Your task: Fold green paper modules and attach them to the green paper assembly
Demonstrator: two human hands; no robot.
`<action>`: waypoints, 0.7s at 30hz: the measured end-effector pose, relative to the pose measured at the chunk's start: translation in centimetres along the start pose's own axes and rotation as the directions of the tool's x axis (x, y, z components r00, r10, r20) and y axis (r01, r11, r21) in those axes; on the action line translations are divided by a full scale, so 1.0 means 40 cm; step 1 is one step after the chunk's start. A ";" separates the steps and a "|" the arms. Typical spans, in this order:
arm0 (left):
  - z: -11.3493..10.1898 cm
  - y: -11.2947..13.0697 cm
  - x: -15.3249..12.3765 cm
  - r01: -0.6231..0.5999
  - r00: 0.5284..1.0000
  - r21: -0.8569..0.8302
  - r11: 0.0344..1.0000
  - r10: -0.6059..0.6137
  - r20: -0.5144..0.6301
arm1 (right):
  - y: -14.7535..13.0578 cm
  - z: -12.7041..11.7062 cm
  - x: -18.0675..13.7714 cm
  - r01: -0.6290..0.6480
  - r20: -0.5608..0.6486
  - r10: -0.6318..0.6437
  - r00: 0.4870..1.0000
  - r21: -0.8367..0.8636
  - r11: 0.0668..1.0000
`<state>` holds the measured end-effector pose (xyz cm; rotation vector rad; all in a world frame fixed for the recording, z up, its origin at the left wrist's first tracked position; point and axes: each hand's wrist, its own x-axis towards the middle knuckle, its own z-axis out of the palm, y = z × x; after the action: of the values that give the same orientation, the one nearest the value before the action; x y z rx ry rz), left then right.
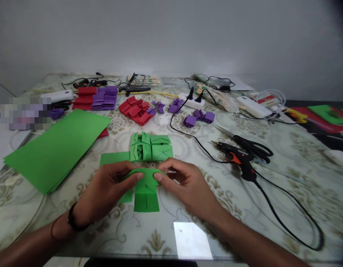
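My left hand (113, 183) and my right hand (188, 185) pinch a creased piece of green paper (146, 191) between thumbs and fingers. Its top edge is bent over under my thumbs, and its lower part hangs down toward me with a crease along the middle. Just behind my fingers lie folded green paper pieces (162, 146) set side by side. A flat green sheet (116, 158) is partly hidden under my left hand.
On the left lies a stack of green paper (60, 148). A black glue gun (238, 157) and scissors (249, 145) lie on the right, with a cord looping forward. Red folded paper (135, 110), purple pieces (189, 121) and a white power strip (192, 101) are farther back.
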<state>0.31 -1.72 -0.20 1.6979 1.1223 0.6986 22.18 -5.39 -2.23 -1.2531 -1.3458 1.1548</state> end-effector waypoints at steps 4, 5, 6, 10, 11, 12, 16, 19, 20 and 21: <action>0.000 0.000 -0.004 -0.001 1.000 0.033 0.999 0.001 0.004 | 0.005 -0.001 0.002 -0.018 0.002 0.018 1.000 0.039 0.999; 0.000 0.001 -0.004 0.004 1.000 0.031 1.000 -0.004 0.011 | 0.007 -0.001 0.003 -0.023 0.003 0.023 1.000 0.044 0.999; -0.001 0.001 -0.004 0.009 1.000 0.022 1.000 -0.010 0.021 | 0.008 -0.002 0.003 -0.029 0.005 0.029 1.000 0.048 0.998; -0.003 -0.001 -0.004 0.029 0.998 -0.013 0.999 -0.028 0.055 | 0.010 -0.001 0.003 -0.066 0.022 0.064 0.998 0.105 0.992; -0.003 -0.002 -0.004 0.032 0.998 -0.012 0.999 -0.031 0.055 | 0.010 -0.001 0.003 -0.081 0.027 0.078 0.997 0.120 0.989; -0.004 -0.003 -0.004 0.035 0.998 -0.010 0.999 -0.034 0.052 | 0.010 0.000 0.002 -0.096 0.029 0.092 0.995 0.131 0.987; -0.007 0.000 -0.001 0.028 0.999 -0.006 1.000 -0.028 0.035 | 0.012 0.000 0.003 -0.122 0.011 0.121 0.993 0.121 0.985; -0.009 0.004 0.002 0.015 0.999 0.006 1.000 -0.015 0.041 | 0.013 -0.001 0.004 -0.107 -0.010 0.108 0.994 0.092 0.990; -0.009 0.003 0.002 0.011 0.999 0.011 1.000 -0.011 0.040 | 0.013 -0.002 0.004 -0.103 -0.015 0.105 0.994 0.085 0.991; -0.009 0.002 0.002 0.008 0.999 0.016 1.000 -0.009 0.037 | 0.013 -0.002 0.005 -0.102 -0.015 0.104 0.995 0.082 0.991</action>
<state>0.05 -1.51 0.00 1.7116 1.1112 0.6522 22.32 -5.18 -2.73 -1.2841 -1.2198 1.2530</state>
